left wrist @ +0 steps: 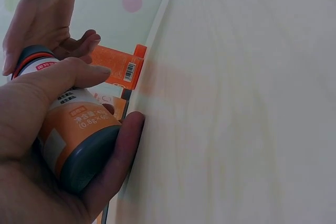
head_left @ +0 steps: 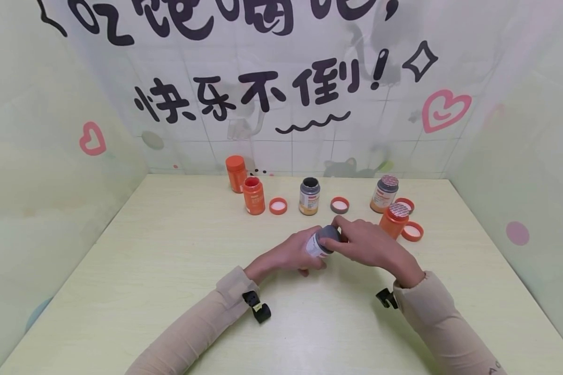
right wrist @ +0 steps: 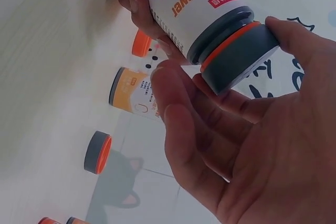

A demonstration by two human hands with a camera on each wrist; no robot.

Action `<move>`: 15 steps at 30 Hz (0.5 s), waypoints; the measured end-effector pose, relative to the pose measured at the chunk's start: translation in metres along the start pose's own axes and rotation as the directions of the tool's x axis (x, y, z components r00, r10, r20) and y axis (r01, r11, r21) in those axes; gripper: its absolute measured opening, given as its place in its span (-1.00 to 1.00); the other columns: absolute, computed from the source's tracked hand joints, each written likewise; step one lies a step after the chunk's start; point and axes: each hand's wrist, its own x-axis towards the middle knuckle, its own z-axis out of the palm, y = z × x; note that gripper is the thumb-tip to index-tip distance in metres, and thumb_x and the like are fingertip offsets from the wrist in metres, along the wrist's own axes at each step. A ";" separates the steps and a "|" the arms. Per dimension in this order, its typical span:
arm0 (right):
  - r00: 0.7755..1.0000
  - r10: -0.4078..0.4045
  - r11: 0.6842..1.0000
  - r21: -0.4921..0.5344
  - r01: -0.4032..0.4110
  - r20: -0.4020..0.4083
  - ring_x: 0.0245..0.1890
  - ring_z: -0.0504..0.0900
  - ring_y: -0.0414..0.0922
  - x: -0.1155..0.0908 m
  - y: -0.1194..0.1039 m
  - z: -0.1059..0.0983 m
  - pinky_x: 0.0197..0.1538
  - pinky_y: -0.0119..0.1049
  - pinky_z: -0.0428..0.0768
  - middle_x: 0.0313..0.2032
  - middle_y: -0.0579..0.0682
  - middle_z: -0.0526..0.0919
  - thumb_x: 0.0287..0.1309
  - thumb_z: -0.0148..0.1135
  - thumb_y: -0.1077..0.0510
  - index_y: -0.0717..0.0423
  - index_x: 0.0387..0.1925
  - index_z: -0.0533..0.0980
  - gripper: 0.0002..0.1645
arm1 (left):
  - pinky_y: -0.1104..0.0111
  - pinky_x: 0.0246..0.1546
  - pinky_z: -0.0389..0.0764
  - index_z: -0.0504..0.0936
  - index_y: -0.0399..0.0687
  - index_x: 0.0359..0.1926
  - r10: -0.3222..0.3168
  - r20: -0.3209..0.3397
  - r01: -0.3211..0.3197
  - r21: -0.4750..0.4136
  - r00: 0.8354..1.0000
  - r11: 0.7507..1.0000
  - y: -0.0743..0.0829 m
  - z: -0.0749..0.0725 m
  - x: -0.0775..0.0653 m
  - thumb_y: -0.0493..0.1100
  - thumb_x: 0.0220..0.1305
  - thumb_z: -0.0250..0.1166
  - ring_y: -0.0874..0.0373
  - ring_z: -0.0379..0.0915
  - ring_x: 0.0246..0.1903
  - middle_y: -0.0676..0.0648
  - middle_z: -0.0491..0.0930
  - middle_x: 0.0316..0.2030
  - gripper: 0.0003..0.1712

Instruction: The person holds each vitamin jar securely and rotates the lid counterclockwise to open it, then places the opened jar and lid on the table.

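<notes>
My left hand [head_left: 293, 252] grips a grey supplement bottle [left wrist: 79, 129] with a white and orange label, tilted above the table. Its thumb lies across the label and its fingers wrap the other side. The thumb and a finger of my right hand [head_left: 370, 242] pinch the bottle's grey cap [right wrist: 239, 59], which has an orange inner rim. In the right wrist view the cap sits at the bottle's mouth, with a grooved grey collar showing below it. The other right fingers are bent loosely beneath the cap.
Behind the hands stand an uncapped grey bottle [head_left: 309, 200], an uncapped orange bottle [head_left: 254, 199] and a capped orange bottle [head_left: 236, 179]. At right are a foil-sealed grey bottle [head_left: 382, 197] and a foil-sealed orange bottle [head_left: 393, 225]. Several loose caps, including a grey cap [head_left: 340, 210], lie nearby.
</notes>
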 end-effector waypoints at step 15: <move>1.000 0.014 1.000 -0.021 -0.015 -0.016 -0.44 0.53 -0.14 0.001 0.002 0.000 -0.40 -0.30 0.48 -0.41 -0.09 0.61 0.31 0.14 -0.46 0.00 0.03 0.50 -0.33 | 0.18 -0.46 0.79 0.40 0.15 0.18 0.004 -0.005 -0.004 0.000 1.000 1.000 -0.001 0.000 0.002 -0.23 0.16 0.49 0.05 0.54 -0.07 -0.06 0.50 -0.01 -0.37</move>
